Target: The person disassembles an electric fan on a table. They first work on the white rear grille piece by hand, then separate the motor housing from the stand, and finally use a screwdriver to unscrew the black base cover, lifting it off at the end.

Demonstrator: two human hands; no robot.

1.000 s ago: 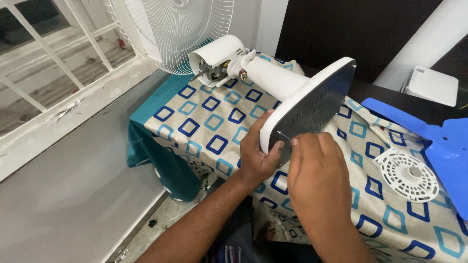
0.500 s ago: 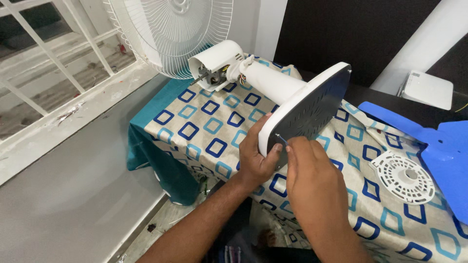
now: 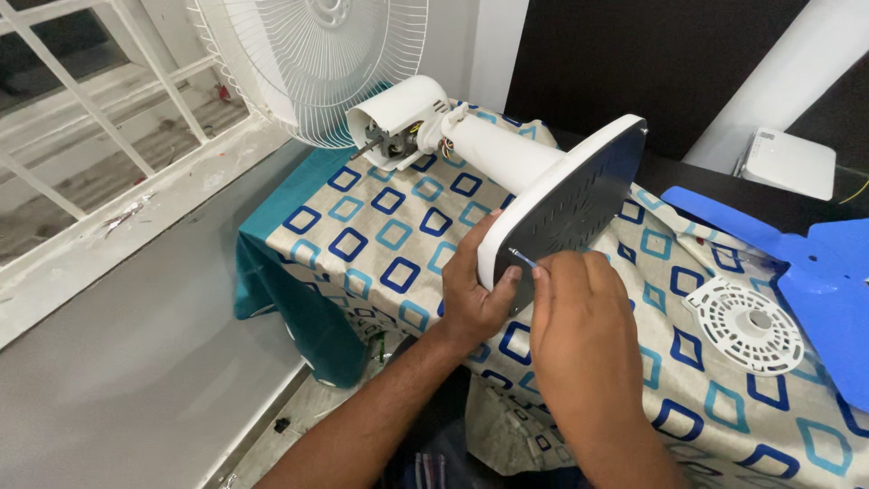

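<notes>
Nearby, blue blade (image 3: 815, 272) and white grille (image 3: 308, 54) flank hands: left (image 3: 475, 290) gripping fan base (image 3: 566, 204), right (image 3: 579, 335) pinching screwdriver (image 3: 523, 259).

Bright, even daylight from the window (image 3: 81, 109); sharp focus, soft shadows.

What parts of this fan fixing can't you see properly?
- Head view: the tool's handle is buried inside the right hand; only a thin metal tip shows.
- The screw at the fan base is too small to make out.
- The blue blade is cut off by the right edge.
- The left hand shows no palm.
</notes>
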